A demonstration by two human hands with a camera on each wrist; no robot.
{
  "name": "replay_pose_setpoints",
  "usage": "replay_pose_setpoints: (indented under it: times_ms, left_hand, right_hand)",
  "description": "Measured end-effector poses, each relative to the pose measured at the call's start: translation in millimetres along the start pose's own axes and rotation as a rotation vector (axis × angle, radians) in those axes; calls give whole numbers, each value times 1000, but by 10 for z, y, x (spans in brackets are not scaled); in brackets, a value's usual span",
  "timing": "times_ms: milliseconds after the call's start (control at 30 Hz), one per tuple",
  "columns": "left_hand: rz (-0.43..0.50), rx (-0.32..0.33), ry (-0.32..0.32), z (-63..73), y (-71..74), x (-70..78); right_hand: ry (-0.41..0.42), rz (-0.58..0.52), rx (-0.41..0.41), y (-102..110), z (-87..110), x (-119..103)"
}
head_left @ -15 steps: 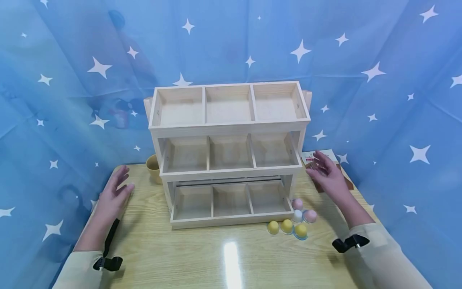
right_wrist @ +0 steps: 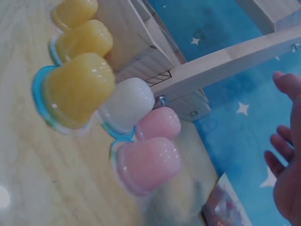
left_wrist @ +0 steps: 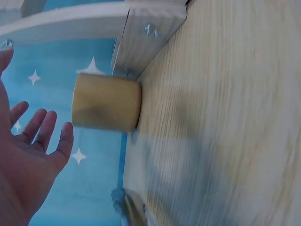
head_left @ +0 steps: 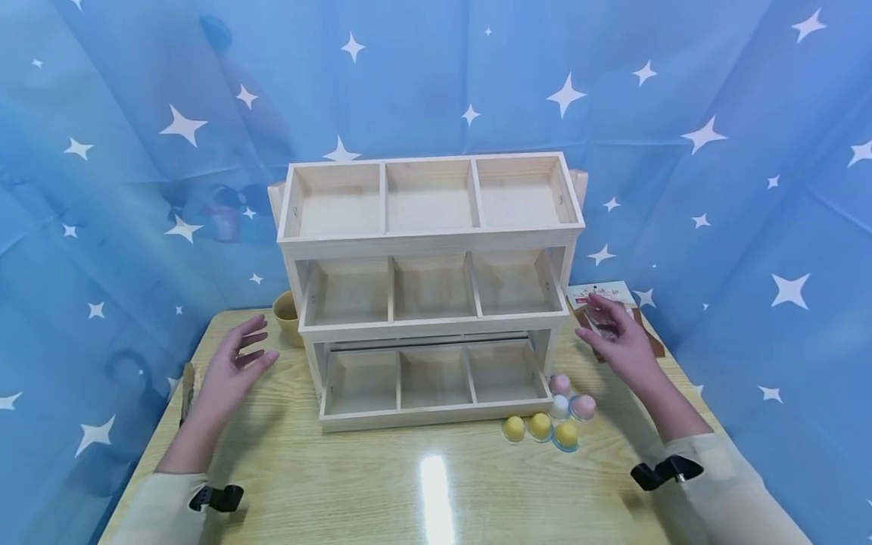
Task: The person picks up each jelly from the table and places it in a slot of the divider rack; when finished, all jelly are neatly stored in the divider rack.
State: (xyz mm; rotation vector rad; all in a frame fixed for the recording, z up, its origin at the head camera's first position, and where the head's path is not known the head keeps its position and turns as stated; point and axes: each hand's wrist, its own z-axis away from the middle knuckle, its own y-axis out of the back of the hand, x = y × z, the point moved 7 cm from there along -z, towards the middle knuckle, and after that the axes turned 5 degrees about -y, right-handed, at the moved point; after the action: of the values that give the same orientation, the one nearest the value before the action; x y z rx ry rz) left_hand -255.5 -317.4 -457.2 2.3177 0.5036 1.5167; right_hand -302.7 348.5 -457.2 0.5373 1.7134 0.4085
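Note:
A pale wooden rack (head_left: 429,246) with three tiers stands mid-table, each tier split into three bare compartments. My left hand (head_left: 235,369) hovers left of it with fingers spread loosely and nothing in them; a tan cup (left_wrist: 107,102) stands just beyond, beside the rack's leg. On the other side my right hand (head_left: 623,341), fingers relaxed and holding nothing, hangs over a flat package (head_left: 599,295) with a white header card. Several jelly cups sit at the rack's front right corner: yellow ones (right_wrist: 80,89), a white one (right_wrist: 128,104) and pink ones (right_wrist: 149,164).
The wooden table (head_left: 341,484) reaches to a blue star-patterned curtain (head_left: 436,76) behind and at both sides. A thin brown item (head_left: 187,386) lies at the table's left edge. Light glares off the front of the tabletop.
My left hand has moved right, closer to the rack and the tan cup, uncovering the thin brown item. The right hand has dipped slightly. The rack and jelly cups stay put.

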Motion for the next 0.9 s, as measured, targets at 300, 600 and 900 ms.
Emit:
replay_pose_setpoints:
  times_ms: [300, 600, 900]
  left_hand:
    - [49, -11, -3, -4, -302, 30]
    - [98, -41, 22, -25, -518, 37]
    - [114, -48, 94, -7, -677, -130]
  right_hand:
    - [29, 71, -16, 11, 313, 99]
    - [19, 64, -58, -22, 592, 197]
    - [-1, 50, -141, -137, 803, 291]
